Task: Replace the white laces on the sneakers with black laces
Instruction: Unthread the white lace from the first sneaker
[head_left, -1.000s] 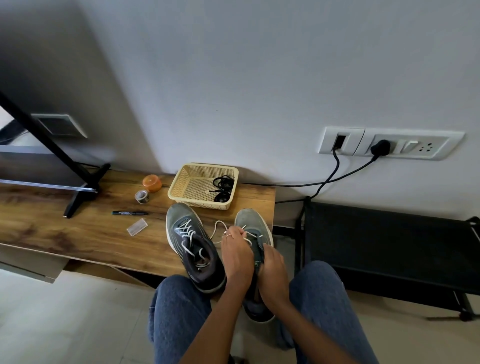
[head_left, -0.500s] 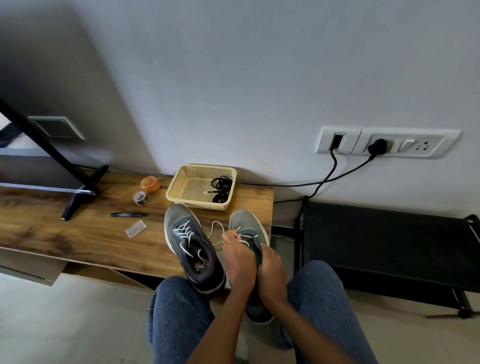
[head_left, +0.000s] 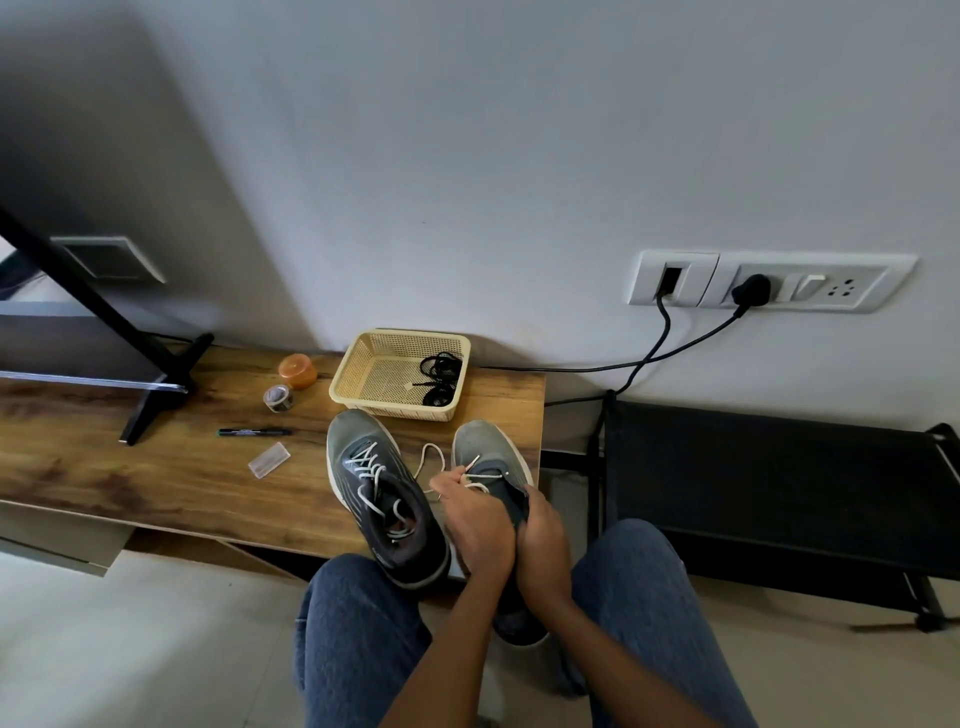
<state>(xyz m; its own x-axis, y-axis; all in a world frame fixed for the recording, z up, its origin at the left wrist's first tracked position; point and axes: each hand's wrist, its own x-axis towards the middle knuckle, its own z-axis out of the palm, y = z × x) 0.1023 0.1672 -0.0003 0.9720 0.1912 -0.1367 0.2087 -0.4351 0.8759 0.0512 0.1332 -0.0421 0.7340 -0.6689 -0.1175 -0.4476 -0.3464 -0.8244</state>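
The left hand (head_left: 475, 525) pinches the white lace (head_left: 480, 474) of the right sneaker (head_left: 491, 467) at the eyelets, its grip closed on that lace. Just beside it, the right hand (head_left: 540, 545) clasps the same sneaker's side to steady it on the bench (head_left: 156, 478). To the left of both hands stands the other sneaker (head_left: 384, 499), fully laced in white. Beyond the fingers, the black laces (head_left: 440, 376) wait in the basket (head_left: 363, 400). A sharp tug could jam the lace tip in an eyelet, or drag the overhanging sneaker off the bench edge if the steadying hand slackens
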